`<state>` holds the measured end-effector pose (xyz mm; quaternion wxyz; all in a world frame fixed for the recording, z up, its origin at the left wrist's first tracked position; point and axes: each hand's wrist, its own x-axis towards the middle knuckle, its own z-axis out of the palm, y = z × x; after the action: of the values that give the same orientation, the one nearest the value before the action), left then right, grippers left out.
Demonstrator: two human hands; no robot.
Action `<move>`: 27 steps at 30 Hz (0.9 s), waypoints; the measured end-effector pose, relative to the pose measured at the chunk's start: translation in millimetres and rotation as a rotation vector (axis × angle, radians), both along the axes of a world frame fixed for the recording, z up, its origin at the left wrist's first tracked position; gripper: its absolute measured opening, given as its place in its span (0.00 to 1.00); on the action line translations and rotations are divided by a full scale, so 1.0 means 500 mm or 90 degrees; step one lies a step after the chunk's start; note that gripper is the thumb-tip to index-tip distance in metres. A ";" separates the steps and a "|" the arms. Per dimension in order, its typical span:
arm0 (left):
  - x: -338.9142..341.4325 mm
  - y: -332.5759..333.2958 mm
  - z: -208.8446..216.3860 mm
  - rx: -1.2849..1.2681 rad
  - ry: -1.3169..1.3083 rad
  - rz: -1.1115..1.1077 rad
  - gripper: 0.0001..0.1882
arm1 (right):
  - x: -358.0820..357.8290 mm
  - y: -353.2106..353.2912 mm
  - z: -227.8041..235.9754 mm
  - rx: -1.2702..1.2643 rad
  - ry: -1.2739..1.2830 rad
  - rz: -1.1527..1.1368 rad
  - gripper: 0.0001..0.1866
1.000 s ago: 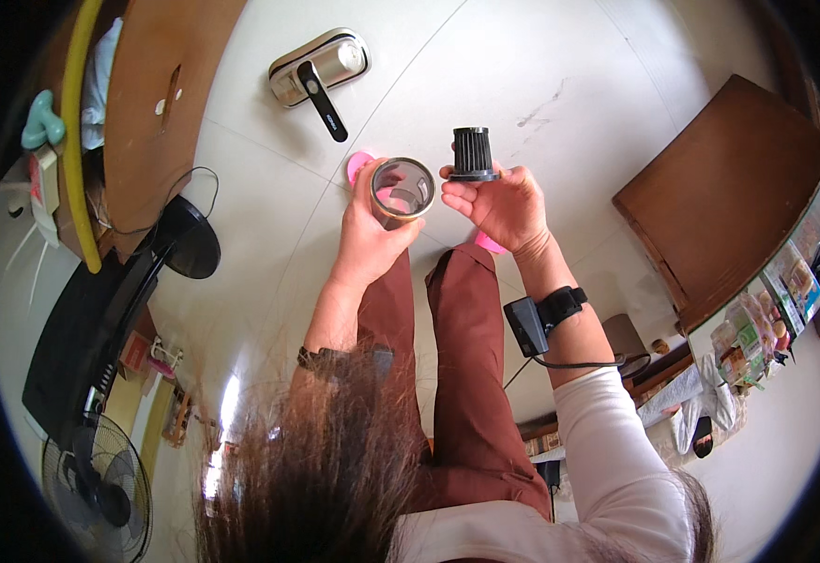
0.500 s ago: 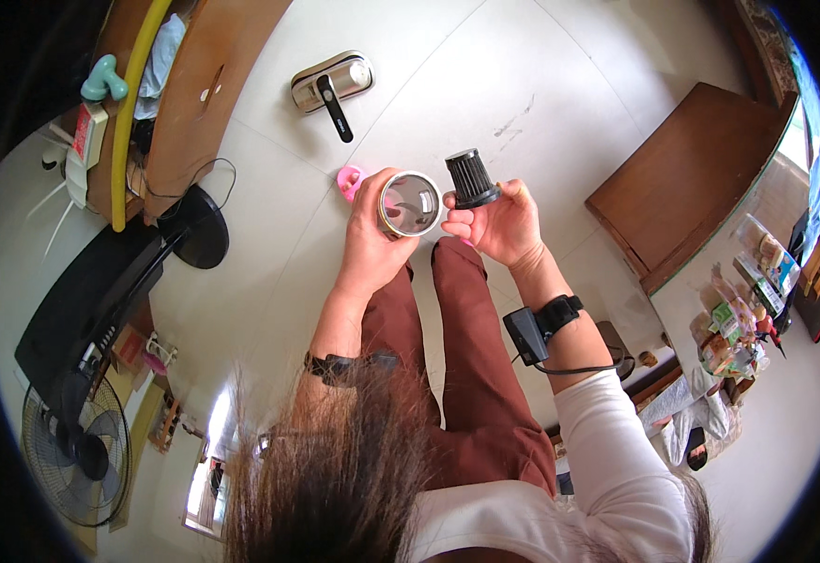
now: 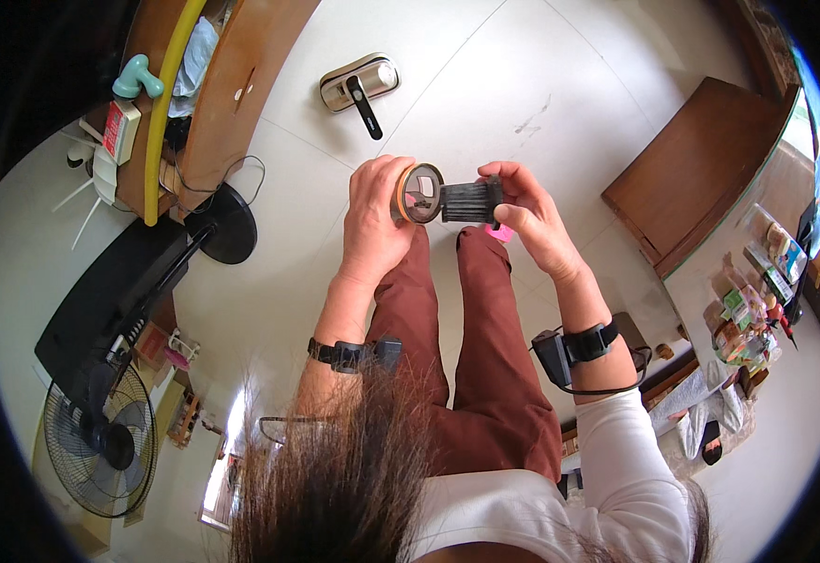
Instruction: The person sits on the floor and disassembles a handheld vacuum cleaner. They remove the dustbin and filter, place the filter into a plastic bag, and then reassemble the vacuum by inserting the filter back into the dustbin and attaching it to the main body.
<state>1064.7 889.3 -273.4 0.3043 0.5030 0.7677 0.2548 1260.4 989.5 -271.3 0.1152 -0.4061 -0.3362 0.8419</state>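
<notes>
My left hand (image 3: 371,218) is wrapped round a round dust cup (image 3: 423,188) with clear walls and an orange-brown rim, its mouth turned toward my right hand. In my right hand (image 3: 539,221), thumb and fingers grip the wide base of a black pleated filter (image 3: 467,202). The filter lies sideways, its narrow end right at the mouth of the cup; I cannot tell whether the two touch. Both are held above my knees. On the floor ahead rests a silver and black handheld vacuum cleaner body (image 3: 370,79) with a black handle.
A wooden cabinet (image 3: 260,66) with a yellow edge stands at the left, near a black-based stand (image 3: 227,230) and a fan (image 3: 100,446). To the right are a brown wooden panel (image 3: 701,174) and a table with several packages (image 3: 748,324). A pink slipper (image 3: 501,233) shows below the filter.
My right hand has turned the filter from upright to sideways and brought its narrow end to the cup. My left hand has tilted the cup toward it. The view has shifted slightly.
</notes>
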 end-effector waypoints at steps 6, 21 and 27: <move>-0.035 0.004 0.007 -0.005 0.047 -0.089 0.37 | -0.064 0.005 0.023 0.093 -0.113 0.093 0.24; -0.050 -0.040 -0.012 -0.018 -0.029 -0.053 0.38 | -0.077 -0.043 0.017 0.175 -0.162 0.071 0.27; -0.052 -0.059 -0.010 -0.023 -0.049 -0.060 0.39 | -0.087 -0.054 0.031 0.470 -0.153 0.170 0.29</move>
<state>1038.8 860.0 -278.2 0.3541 0.5227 0.7356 0.2454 1216.7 962.5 -255.8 0.1026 -0.3859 -0.6764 0.6189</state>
